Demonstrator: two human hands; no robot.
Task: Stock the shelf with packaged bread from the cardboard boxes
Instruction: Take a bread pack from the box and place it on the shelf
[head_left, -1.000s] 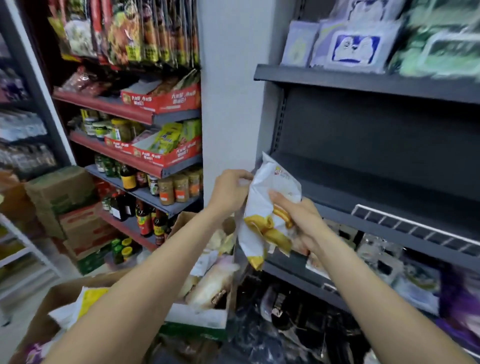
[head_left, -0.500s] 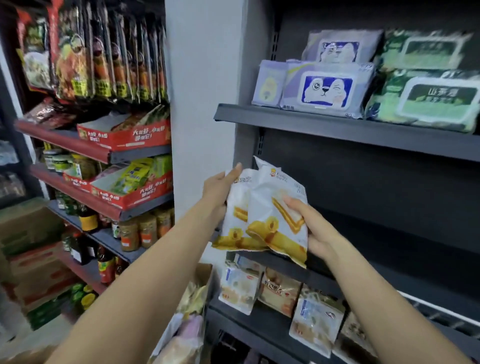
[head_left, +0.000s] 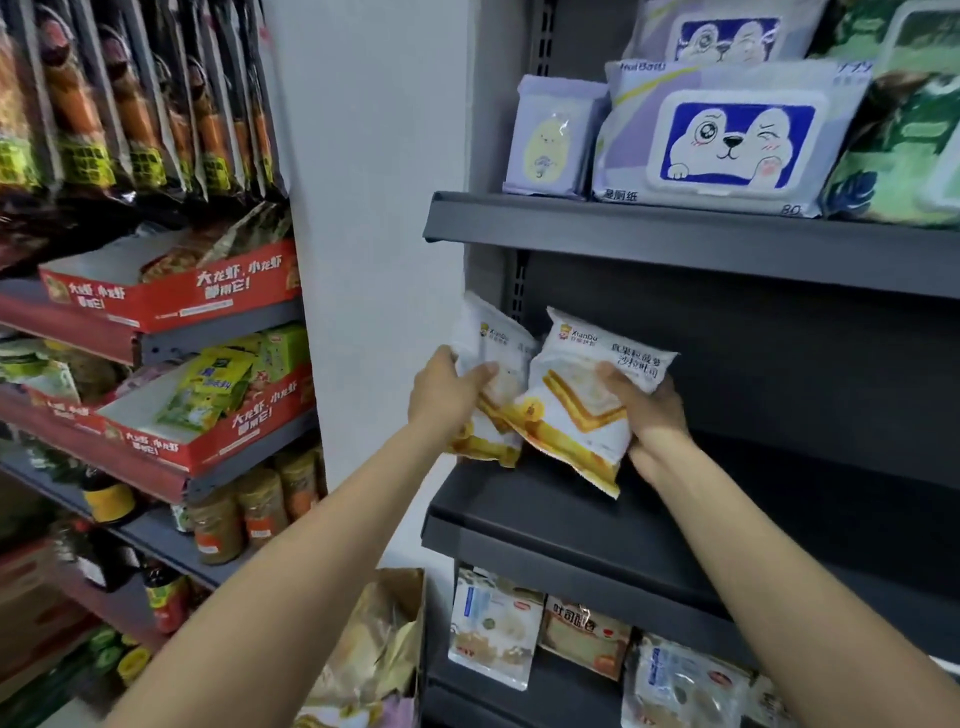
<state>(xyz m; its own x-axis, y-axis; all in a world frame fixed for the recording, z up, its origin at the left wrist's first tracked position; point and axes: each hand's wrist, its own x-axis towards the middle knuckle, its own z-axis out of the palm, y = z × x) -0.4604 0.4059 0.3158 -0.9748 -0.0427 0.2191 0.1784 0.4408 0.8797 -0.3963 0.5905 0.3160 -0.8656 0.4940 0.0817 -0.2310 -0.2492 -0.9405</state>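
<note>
Two white bread packs with a yellow sandwich picture are held over the left end of a dark grey shelf (head_left: 545, 514). My left hand (head_left: 441, 395) grips the left bread pack (head_left: 493, 348), close to the shelf's left upright. My right hand (head_left: 647, 405) grips the right bread pack (head_left: 576, 400), which overlaps the left one and tilts down toward me. Both packs hang just above the shelf board. The open cardboard box (head_left: 384, 639) with more wrapped bread stands below, beside the shelf unit.
Wet-wipe packs (head_left: 727, 135) fill the shelf above. Other bread packs (head_left: 493, 629) lean on the shelf below. A white pillar (head_left: 374, 260) stands left of the unit. Further left, red shelves (head_left: 156, 338) carry snack boxes, jars and bottles.
Both hands rose from the box up to the dark shelf. The two packs, first held together, have spread apart side by side, one in each hand, and moved in over the shelf board.
</note>
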